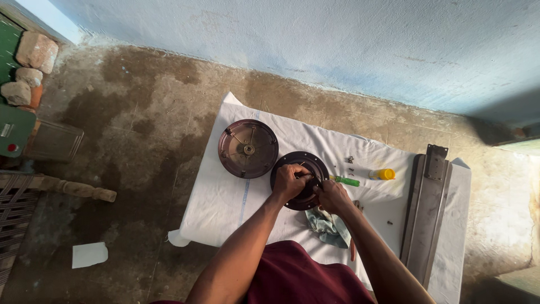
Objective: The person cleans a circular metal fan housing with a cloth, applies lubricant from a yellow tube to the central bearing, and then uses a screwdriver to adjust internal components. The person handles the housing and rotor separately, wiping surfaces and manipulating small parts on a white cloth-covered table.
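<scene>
Your left hand (288, 181) and right hand (332, 196) press on the dark round motor housing (301, 180). A green-handled screwdriver (344, 180) lies just beside it on the white cloth (225, 197).

A stained concrete floor (140, 129) is covered by a white cloth (225, 202). On the cloth are laid two round dark metal housings (248, 148) (306, 160), a green-handled screwdriver (347, 181), a small yellow bottle (383, 174), a grey rag (329, 228), loose screws (350, 160) and long grey metal blades (427, 214).
</scene>
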